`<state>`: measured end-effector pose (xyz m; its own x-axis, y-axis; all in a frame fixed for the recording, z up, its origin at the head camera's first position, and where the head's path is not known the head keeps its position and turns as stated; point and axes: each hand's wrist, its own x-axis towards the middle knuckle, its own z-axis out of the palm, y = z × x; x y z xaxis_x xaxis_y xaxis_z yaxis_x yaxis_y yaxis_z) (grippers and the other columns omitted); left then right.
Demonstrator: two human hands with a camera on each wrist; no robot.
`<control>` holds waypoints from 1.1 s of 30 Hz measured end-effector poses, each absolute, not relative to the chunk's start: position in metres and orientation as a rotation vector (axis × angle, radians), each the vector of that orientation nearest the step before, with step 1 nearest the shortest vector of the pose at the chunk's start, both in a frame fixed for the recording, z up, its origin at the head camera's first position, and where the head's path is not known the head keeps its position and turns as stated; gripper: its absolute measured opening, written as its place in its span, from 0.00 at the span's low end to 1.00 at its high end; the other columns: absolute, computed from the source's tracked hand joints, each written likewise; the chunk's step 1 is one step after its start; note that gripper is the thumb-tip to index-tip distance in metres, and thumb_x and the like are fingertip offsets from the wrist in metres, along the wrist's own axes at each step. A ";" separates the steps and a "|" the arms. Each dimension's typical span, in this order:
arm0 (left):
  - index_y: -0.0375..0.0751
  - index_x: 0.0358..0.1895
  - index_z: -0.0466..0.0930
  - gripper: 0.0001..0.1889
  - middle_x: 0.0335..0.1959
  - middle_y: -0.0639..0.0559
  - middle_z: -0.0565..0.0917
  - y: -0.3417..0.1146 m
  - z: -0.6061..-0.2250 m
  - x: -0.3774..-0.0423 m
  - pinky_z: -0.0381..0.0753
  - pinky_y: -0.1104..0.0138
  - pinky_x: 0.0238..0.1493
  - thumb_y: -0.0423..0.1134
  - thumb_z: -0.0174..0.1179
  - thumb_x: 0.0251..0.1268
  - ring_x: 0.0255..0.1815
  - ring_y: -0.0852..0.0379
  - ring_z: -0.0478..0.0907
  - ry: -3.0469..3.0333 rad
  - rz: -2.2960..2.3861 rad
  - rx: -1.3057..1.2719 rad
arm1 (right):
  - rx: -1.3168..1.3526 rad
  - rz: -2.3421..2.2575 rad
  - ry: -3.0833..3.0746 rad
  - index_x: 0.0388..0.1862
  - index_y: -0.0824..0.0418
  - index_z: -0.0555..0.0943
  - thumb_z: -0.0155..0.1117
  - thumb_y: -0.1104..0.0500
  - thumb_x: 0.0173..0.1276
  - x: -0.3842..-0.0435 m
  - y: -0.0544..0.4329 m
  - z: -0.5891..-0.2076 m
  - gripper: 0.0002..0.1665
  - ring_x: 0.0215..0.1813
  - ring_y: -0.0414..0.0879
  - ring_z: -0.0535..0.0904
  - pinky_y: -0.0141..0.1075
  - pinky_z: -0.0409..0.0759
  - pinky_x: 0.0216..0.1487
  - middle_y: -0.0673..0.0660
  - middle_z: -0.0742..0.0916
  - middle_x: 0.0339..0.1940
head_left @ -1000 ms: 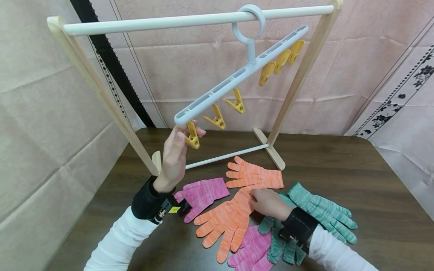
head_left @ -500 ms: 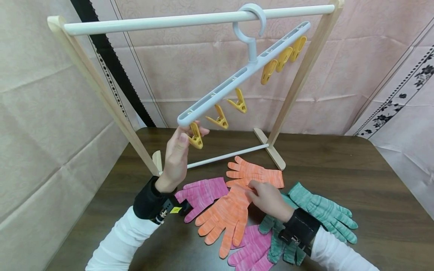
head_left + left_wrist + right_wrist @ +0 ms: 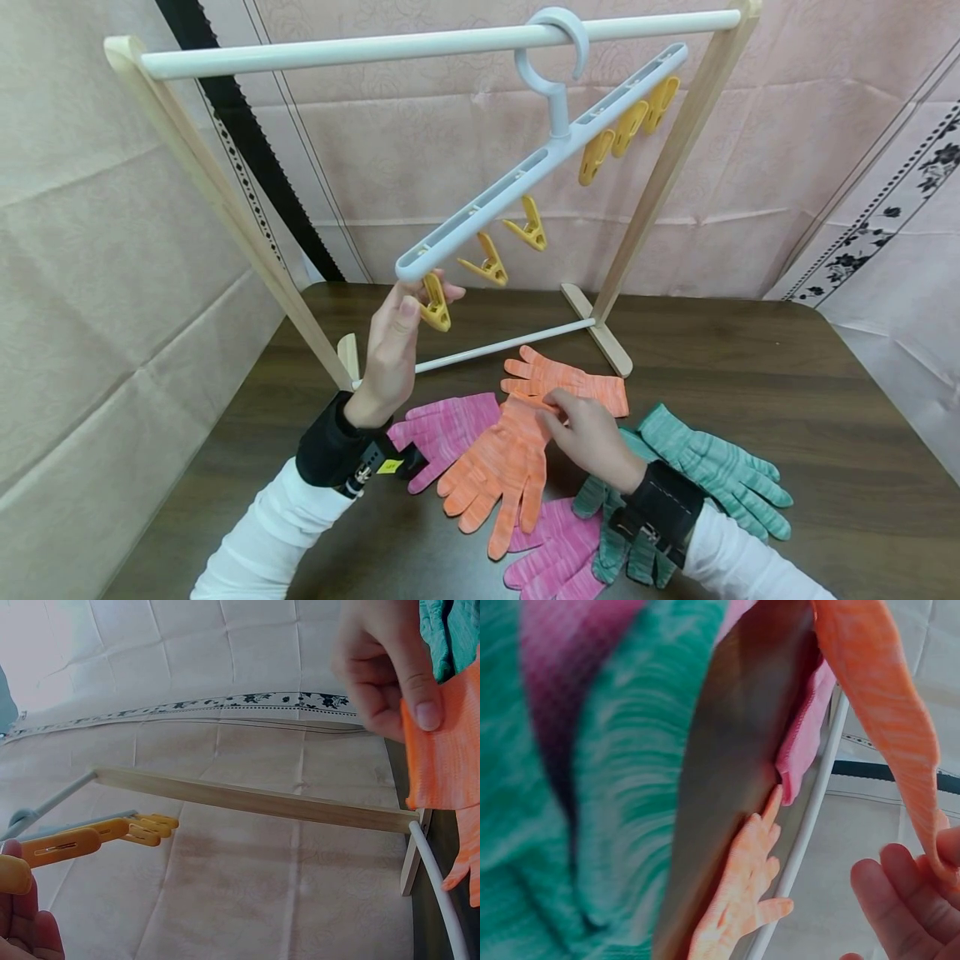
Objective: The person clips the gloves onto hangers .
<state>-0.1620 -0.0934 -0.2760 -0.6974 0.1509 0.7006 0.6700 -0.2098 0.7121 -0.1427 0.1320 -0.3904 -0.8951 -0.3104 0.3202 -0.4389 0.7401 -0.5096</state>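
A pale blue clip hanger [image 3: 540, 158] hangs by its hook, with yellow clips along its underside. My left hand [image 3: 390, 354] holds the yellow clip [image 3: 435, 304] at the hanger's near end between thumb and fingers. My right hand [image 3: 596, 442] pinches the cuff of an orange knitted glove [image 3: 502, 467], which dangles fingers down; the left wrist view shows the thumb on that cuff [image 3: 450, 742]. Behind it a second orange glove [image 3: 555, 371] lies flat on the table, partly covered. In the right wrist view the held glove [image 3: 885, 712] runs up from the fingertips.
The white bar [image 3: 337, 50] of a wooden stand crosses above, with a wooden leg [image 3: 667, 175] at the right and a low rod [image 3: 502, 346] behind the gloves. Pink gloves [image 3: 450, 429] and green gloves [image 3: 720, 467] lie on the brown table [image 3: 787, 358], some overlapping.
My right hand has risen slightly, lifting the orange glove's cuff, and the glove's fingers have drawn up and right. My left hand and the hanger's near end have shifted slightly right.
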 end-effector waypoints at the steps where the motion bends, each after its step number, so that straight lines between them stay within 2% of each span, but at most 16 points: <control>1: 0.39 0.54 0.66 0.27 0.39 0.59 0.77 -0.093 -0.276 -0.162 0.56 0.57 0.57 0.58 0.43 0.63 0.50 0.58 0.71 -1.691 -1.971 -0.962 | 0.598 0.892 -2.714 0.33 0.58 0.77 0.59 0.59 0.60 -0.143 0.131 -0.390 0.03 0.16 0.32 0.65 0.25 0.64 0.19 0.45 0.76 0.16; 7: 0.38 0.54 0.65 0.28 0.39 0.59 0.77 -0.093 -0.277 -0.161 0.56 0.57 0.57 0.59 0.43 0.62 0.50 0.58 0.71 -1.697 -1.980 -0.953 | 0.611 0.981 -2.650 0.32 0.57 0.78 0.58 0.60 0.61 -0.143 0.129 -0.386 0.02 0.17 0.32 0.63 0.26 0.63 0.19 0.44 0.75 0.16; 15: 0.41 0.54 0.65 0.26 0.40 0.58 0.77 -0.093 -0.280 -0.163 0.57 0.60 0.53 0.58 0.42 0.63 0.51 0.58 0.71 -1.711 -1.961 -0.967 | 0.652 1.033 -2.556 0.36 0.61 0.79 0.58 0.62 0.61 -0.141 0.125 -0.379 0.06 0.16 0.32 0.60 0.26 0.62 0.18 0.44 0.72 0.14; 23: 0.41 0.54 0.65 0.25 0.41 0.58 0.77 -0.093 -0.282 -0.164 0.56 0.58 0.54 0.57 0.42 0.64 0.53 0.52 0.68 -1.717 -1.967 -0.982 | 0.699 1.052 -2.453 0.35 0.63 0.79 0.59 0.64 0.59 -0.139 0.122 -0.377 0.06 0.16 0.30 0.64 0.25 0.65 0.19 0.46 0.76 0.14; 30: 0.28 0.56 0.61 0.34 0.42 0.59 0.78 -0.092 -0.282 -0.163 0.59 0.62 0.53 0.58 0.42 0.63 0.54 0.53 0.67 -1.736 -1.974 -0.975 | 0.693 1.060 -2.414 0.36 0.64 0.79 0.60 0.65 0.58 -0.139 0.119 -0.375 0.07 0.18 0.31 0.66 0.25 0.65 0.19 0.47 0.76 0.15; 33: 0.25 0.57 0.59 0.35 0.42 0.60 0.78 -0.092 -0.283 -0.162 0.58 0.62 0.54 0.58 0.42 0.64 0.55 0.53 0.65 -1.745 -1.978 -0.974 | 0.694 1.060 -2.392 0.36 0.64 0.79 0.60 0.65 0.58 -0.139 0.117 -0.373 0.07 0.19 0.32 0.67 0.25 0.66 0.19 0.47 0.76 0.15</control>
<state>-0.1622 -0.0921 -0.2829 -0.7126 0.1901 0.6753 0.6463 -0.1965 0.7374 -0.1386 0.1174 -0.3732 -0.7817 -0.2675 0.5634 -0.5970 0.5822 -0.5519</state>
